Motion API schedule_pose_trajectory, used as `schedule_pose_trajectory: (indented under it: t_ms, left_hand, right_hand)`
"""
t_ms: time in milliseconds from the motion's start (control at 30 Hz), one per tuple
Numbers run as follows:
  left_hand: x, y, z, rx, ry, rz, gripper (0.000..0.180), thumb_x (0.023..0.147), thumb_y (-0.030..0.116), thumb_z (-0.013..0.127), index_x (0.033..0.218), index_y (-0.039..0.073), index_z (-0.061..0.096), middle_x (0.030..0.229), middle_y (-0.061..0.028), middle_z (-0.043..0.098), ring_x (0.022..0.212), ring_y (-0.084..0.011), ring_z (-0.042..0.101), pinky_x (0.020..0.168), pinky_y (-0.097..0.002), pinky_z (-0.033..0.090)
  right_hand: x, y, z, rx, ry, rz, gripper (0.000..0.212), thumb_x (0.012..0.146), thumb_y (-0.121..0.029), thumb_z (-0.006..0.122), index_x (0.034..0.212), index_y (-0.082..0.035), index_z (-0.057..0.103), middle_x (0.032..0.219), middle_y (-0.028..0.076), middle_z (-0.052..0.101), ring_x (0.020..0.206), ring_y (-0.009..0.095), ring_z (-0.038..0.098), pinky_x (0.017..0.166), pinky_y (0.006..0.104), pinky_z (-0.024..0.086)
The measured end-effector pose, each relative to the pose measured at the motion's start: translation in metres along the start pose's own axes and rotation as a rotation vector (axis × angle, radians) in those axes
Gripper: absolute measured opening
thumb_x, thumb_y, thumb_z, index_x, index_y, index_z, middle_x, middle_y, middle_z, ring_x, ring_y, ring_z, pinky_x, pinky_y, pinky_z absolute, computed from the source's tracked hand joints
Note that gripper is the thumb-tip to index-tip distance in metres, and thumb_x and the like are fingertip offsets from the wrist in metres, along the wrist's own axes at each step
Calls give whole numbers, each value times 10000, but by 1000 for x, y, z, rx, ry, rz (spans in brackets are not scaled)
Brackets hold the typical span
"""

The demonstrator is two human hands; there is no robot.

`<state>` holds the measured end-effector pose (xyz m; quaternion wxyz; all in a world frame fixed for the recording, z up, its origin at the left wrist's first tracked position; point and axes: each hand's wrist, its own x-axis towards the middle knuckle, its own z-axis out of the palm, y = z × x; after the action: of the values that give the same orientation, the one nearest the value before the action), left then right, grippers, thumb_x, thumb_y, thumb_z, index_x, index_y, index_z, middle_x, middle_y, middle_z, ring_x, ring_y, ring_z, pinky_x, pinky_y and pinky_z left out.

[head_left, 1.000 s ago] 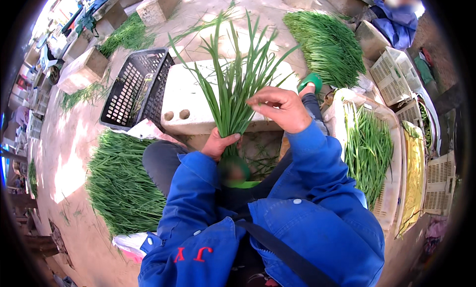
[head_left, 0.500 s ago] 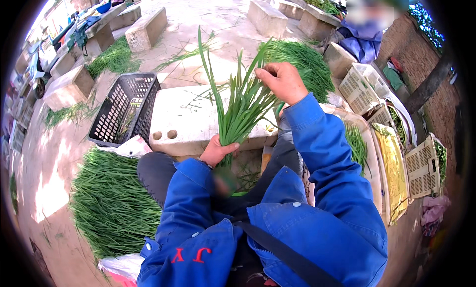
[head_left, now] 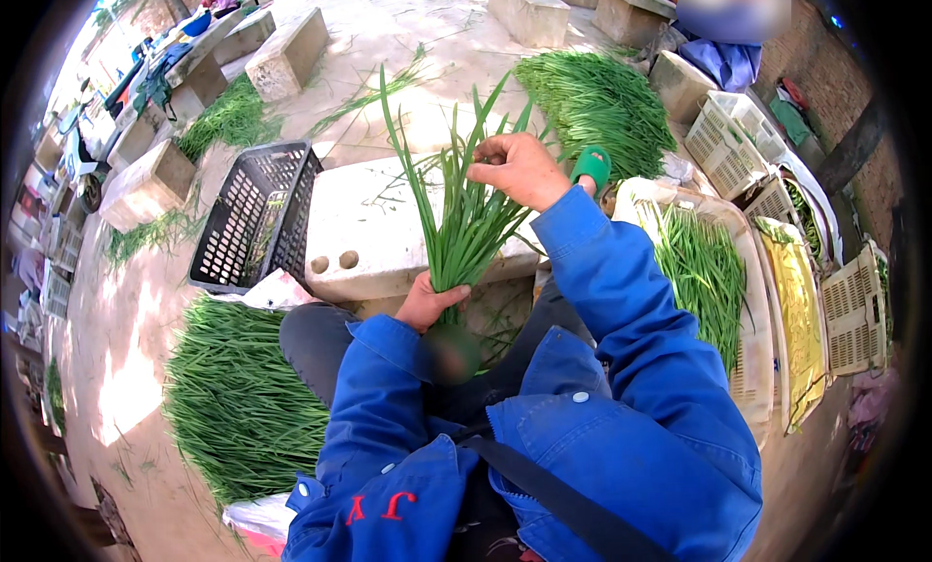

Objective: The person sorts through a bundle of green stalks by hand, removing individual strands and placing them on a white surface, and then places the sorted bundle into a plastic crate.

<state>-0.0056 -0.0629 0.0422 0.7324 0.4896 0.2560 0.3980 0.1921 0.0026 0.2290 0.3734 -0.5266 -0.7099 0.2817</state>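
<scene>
A bunch of garlic chives (head_left: 456,234), long flat green leaves fanned out at the top, stands upright in front of me. My left hand (head_left: 425,303) is closed round its lower end. At the upper right of the bunch, my right hand (head_left: 524,171) is bent with thumb and forefinger pinched on some leaf tips; the exact leaves are partly hidden by the fingers. Behind the bunch lies a pale stone block (head_left: 349,222) with a few scraps of leaf on it. A big heap of garlic chives (head_left: 243,397) rests by my left leg.
A black plastic crate (head_left: 254,213) stands left of the block. To my right, a pale crate (head_left: 752,378) holds more chives (head_left: 694,276). Another heap (head_left: 597,111) lies on the floor beyond a green slipper (head_left: 592,162). Stone benches (head_left: 288,55) and a person in blue-purple clothing (head_left: 723,62) are farther off.
My right hand has moved a little left and down, closer into the leaves. My left hand keeps its hold on the bunch. The view has shifted slightly, bringing the green slipper into sight.
</scene>
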Motion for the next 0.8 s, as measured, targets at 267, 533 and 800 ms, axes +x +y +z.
schedule_pose_trajectory:
  t_ms: [267, 533, 800]
  left_hand:
    - [0, -4, -3, -51, 51, -57, 109, 833, 28, 633, 941, 26, 615, 766, -45, 607, 657, -134, 567, 594, -270, 455]
    - [5, -1, 0, -99, 67, -30, 138, 836, 39, 636, 971, 25, 615, 768, -39, 608, 649, -127, 562, 587, -268, 453]
    - [5, -1, -1, -80, 102, -63, 102, 832, 29, 638, 932, 28, 618, 768, -39, 608, 649, -124, 560, 589, -264, 452]
  right_hand:
    - [-6, 24, 13, -199, 213, -171, 185, 772, -179, 693, 873, -24, 685, 750, 73, 585, 677, 176, 585, 636, 293, 463]
    - [0, 14, 6, 90, 411, -193, 194, 786, -208, 687, 868, -34, 671, 925, 76, 570, 841, 204, 526, 751, 318, 432]
    - [16, 18, 19, -456, 371, -414, 162, 728, -200, 684, 801, -55, 689, 1063, 90, 583, 1073, 337, 446, 919, 398, 373]
